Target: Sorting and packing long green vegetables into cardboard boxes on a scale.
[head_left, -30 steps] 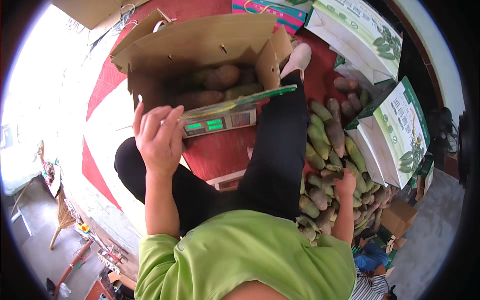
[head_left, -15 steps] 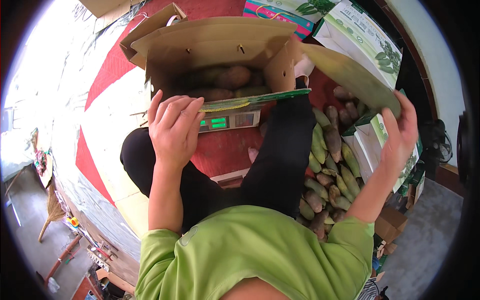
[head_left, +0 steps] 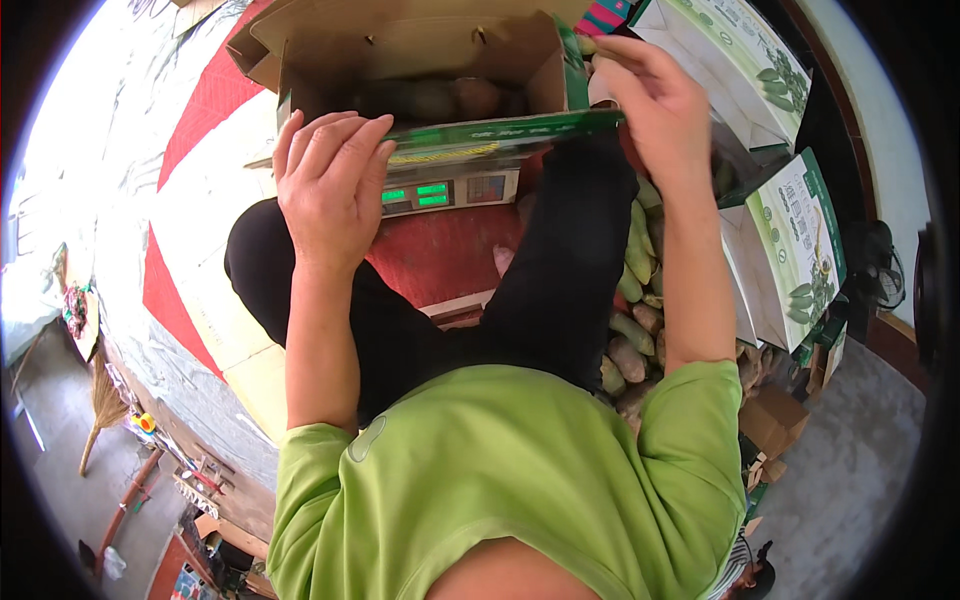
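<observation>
A cardboard box with a green outer face stands tipped toward me. Several brownish, root-like vegetables lie inside it, in shadow. My left hand is closed over the near rim, its fingers bent across the edge. Just beyond the box's right wall, my right hand has its fingertips together at the yellowish-green end of a long vegetable; the rest of that vegetable is hidden by my hand and the box. Under the box, a scale with a lit green display shows between my knees.
Green and brown vegetables are heaped beside my right leg. Printed white-and-green cartons stand to the right, near a dark fan. A red mat lies below me. At the far left a straw broom leans.
My right hand has swung left and away from me, bringing the long vegetable from over the cartons to the box's right side. My left hand keeps to the rim. The view has shifted slightly.
</observation>
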Demonstrator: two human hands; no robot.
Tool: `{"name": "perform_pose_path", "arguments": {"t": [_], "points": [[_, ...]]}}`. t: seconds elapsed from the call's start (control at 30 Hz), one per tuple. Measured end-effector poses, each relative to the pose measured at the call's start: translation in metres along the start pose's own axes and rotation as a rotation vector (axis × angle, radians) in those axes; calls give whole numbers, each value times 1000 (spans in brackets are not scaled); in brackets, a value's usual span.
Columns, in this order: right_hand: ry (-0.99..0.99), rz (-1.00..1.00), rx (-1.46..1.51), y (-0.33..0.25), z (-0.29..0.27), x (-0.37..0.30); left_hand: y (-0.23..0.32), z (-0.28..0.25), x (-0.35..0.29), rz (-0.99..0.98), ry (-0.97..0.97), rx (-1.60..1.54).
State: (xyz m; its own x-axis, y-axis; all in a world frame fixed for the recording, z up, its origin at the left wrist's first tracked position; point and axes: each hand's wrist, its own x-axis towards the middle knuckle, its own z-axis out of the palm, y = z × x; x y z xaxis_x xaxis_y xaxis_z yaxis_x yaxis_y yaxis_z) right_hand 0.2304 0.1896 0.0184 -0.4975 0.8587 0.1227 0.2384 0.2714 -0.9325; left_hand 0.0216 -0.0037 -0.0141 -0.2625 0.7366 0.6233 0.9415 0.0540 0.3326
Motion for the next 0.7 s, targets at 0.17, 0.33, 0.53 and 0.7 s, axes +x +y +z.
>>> {"name": "perform_pose_path", "arguments": {"t": [0.17,0.33,0.53,0.7], "points": [[270,125,-71,74,-67,-45,3,2,0,13,0,12],[227,429,-223,182,-93,-128,2,4,1,20,7,18],[168,585,-261,276,-75,-236,1,8,-1,19,9,25],[20,852,-335,276,-55,-261,2,5,-2,14,11,33]]}}
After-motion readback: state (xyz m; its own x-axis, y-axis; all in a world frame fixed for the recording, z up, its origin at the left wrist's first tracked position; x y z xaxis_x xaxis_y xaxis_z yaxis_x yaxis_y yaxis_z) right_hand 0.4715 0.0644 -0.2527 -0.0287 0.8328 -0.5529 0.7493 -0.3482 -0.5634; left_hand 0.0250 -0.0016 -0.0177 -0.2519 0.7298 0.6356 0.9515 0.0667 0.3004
